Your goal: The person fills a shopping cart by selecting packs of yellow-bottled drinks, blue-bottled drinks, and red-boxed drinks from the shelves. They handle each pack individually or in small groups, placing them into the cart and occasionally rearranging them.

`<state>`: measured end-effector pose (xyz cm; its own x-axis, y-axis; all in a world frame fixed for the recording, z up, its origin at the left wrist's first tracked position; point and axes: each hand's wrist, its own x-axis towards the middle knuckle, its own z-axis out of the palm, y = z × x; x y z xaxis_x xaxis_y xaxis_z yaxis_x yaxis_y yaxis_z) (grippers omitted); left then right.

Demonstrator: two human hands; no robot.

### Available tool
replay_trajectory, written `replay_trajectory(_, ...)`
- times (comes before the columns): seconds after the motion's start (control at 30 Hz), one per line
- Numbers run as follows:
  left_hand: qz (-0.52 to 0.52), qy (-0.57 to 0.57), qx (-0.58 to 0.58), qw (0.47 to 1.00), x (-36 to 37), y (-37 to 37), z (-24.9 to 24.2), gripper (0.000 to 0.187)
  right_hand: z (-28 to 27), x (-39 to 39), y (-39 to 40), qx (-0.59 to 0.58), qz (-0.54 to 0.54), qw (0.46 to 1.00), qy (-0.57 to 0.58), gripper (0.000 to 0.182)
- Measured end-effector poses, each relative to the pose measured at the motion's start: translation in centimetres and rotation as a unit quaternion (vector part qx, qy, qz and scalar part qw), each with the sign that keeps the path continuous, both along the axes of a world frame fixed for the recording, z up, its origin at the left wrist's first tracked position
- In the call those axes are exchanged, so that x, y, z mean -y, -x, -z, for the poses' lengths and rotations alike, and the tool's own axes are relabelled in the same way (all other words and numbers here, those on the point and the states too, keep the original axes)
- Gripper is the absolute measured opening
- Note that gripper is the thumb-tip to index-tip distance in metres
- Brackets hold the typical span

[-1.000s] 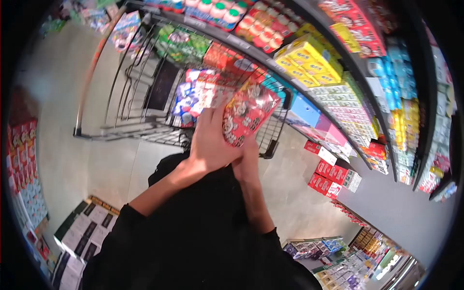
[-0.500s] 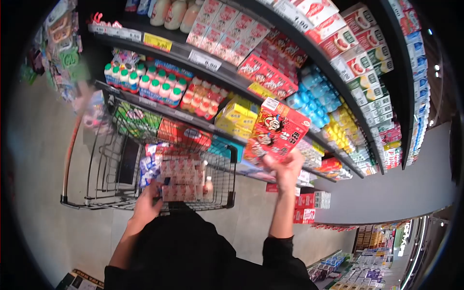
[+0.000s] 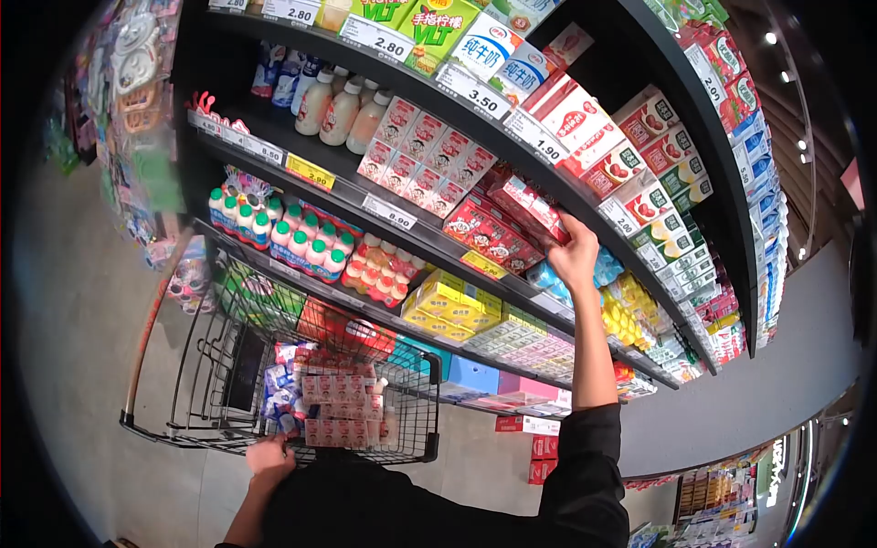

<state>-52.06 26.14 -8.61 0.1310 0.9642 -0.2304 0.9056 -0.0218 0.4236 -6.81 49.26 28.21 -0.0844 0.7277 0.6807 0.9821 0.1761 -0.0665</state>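
My right hand [image 3: 577, 258] is raised to the shelf, its fingers closed on the end of a red drink-carton multipack [image 3: 530, 205]. That pack lies on top of other red multipacks [image 3: 489, 239] with cartoon faces. Low on the left, my left hand [image 3: 271, 456] is closed on the near rim of a black wire shopping cart [image 3: 431, 397]. Inside the cart are pink-and-white carton packs [image 3: 340, 402], blue-and-white packets [image 3: 281, 393] and a small pale bottle [image 3: 388, 425].
White carton packs [image 3: 422, 151] stand left of the red ones, with milk bottles [image 3: 315, 105] beyond. Green-capped bottles [image 3: 301, 239] and yellow boxes [image 3: 452, 304] fill the shelf below. A shelf edge with price labels [image 3: 470, 89] overhangs my right hand.
My right hand has moved up and away from me, carrying the red multipack onto the shelf stack. My left hand has come lower, onto the cart's near rim. The view has tilted upward.
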Motion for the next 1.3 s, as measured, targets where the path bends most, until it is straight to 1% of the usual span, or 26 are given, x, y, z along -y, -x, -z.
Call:
replay_trajectory(0.03,-0.001,-0.001,-0.001,1.000,0.0,0.0,0.1,0.027,0.0,-0.4,-0.1,-0.001,-0.001,1.000,-0.001,0.042)
replay_trajectory(0.1,-0.005,0.015,-0.024,1.000,0.0,-0.2,0.1,0.027,-0.7,-1.3,1.0,-0.010,0.111,0.986,0.128,0.046)
replay_trajectory(0.13,-0.004,-0.007,-0.023,1.000,0.1,0.0,0.6,0.027,0.6,-2.2,0.0,-0.012,0.080,0.991,0.106,0.047)
replay_trajectory(0.17,-0.006,-0.006,-0.025,1.000,0.0,0.1,0.5,0.027,1.6,-3.1,-0.9,-0.014,0.078,0.991,0.107,0.047)
replay_trajectory(0.23,-0.028,0.008,-0.028,0.999,-0.1,0.1,0.3,0.025,3.2,-5.2,-3.0,-0.103,0.045,0.991,0.074,0.045)
replay_trajectory(0.27,-0.030,0.009,-0.031,0.999,-0.1,0.1,0.5,0.025,3.2,-6.1,-3.4,-0.035,-0.034,0.999,-0.014,0.041)
replay_trajectory(0.3,-0.025,0.001,-0.021,0.999,0.1,0.0,0.9,0.024,2.9,-6.6,-4.0,-0.037,-0.035,0.999,-0.013,0.041)
replay_trajectory(0.33,-0.020,-0.007,-0.012,1.000,0.3,0.0,1.1,0.023,2.5,-6.9,-4.7,-0.124,-0.023,0.990,0.065,0.038)
replay_trajectory(0.37,-0.019,-0.007,-0.013,1.000,0.5,0.0,1.1,0.023,1.7,-7.2,-4.9,-0.209,-0.008,0.968,0.141,0.036)
replay_trajectory(0.4,-0.023,-0.013,-0.015,1.000,0.6,-0.1,1.0,0.022,1.3,-8.8,-5.5,-0.057,0.000,0.990,0.132,0.032)
replay_trajectory(0.43,-0.026,-0.018,-0.017,0.999,0.6,-0.2,0.9,0.021,1.1,-9.2,-6.5,-0.058,0.000,0.989,0.132,0.032)
replay_trajectory(0.47,-0.026,-0.016,-0.021,0.999,0.6,-0.2,0.5,0.021,-1.5,-7.7,-3.2,-0.019,0.040,0.987,0.155,0.030)
replay_trajectory(0.5,-0.030,-0.019,-0.021,0.999,0.6,-0.2,0.1,0.020,-2.9,-7.0,-1.4,0.021,0.079,0.981,0.178,0.027)
replay_trajectory(0.53,-0.034,-0.022,-0.021,0.999,0.6,-0.2,-0.2,0.020,-0.8,-9.0,-4.7,0.064,0.046,0.990,0.121,0.024)
replay_trajectory(0.67,-0.032,-0.043,-0.005,0.999,0.4,-0.5,-0.7,0.020,0.2,-10.1,-6.4,0.050,0.046,0.995,0.077,0.024)
replay_trajectory(0.73,-0.038,-0.039,-0.009,0.999,0.4,-0.4,-1.3,0.019,0.4,-10.6,-7.0,0.083,0.032,0.995,0.036,0.027)
replay_trajectory(0.77,-0.036,-0.038,-0.010,0.999,0.4,-0.4,-1.2,0.019,0.7,-11.2,-7.1,0.082,0.033,0.995,0.037,0.027)
replay_trajectory(0.83,-0.038,-0.034,-0.011,0.999,0.5,-0.4,-0.7,0.017,1.8,-12.2,-7.3,0.123,0.051,0.991,-0.012,0.033)
replay_trajectory(0.87,-0.036,-0.035,-0.017,0.999,0.3,-0.1,-0.8,0.017,1.9,-11.8,-5.4,0.094,0.078,0.992,0.033,0.038)
replay_trajectory(0.9,-0.023,-0.025,-0.026,0.999,0.3,0.1,-1.0,0.017,2.8,-12.2,-5.1,0.089,0.081,0.992,0.033,0.038)
replay_trajectory(0.97,-0.015,-0.014,-0.038,0.999,0.5,0.0,-1.2,0.017,4.1,-13.3,-4.4,0.090,0.114,0.989,-0.013,0.039)
replay_trajectory(1.03,-0.014,-0.001,-0.051,0.999,0.6,0.1,-1.1,0.016,4.4,-12.8,-4.2,0.069,0.094,0.993,-0.007,0.036)
replay_trajectory(1.1,-0.012,-0.007,-0.043,0.999,0.6,0.2,-1.1,0.015,3.8,-10.8,-2.8,0.051,0.077,0.996,-0.001,0.033)
replay_trajectory(1.17,-0.008,0.001,-0.051,0.999,0.6,0.0,-0.8,0.015,3.2,-6.5,-0.4,-0.149,0.017,0.989,0.009,0.027)
replay_trajectory(1.23,-0.006,-0.010,-0.040,0.999,0.7,-0.1,-0.3,0.016,5.9,-2.4,2.8,-0.159,0.019,0.978,-0.132,0.023)
replay_trajectory(1.3,-0.007,0.016,-0.061,0.998,0.2,0.3,-0.8,0.019,10.1,2.5,5.2,-0.127,-0.060,0.978,-0.155,0.025)
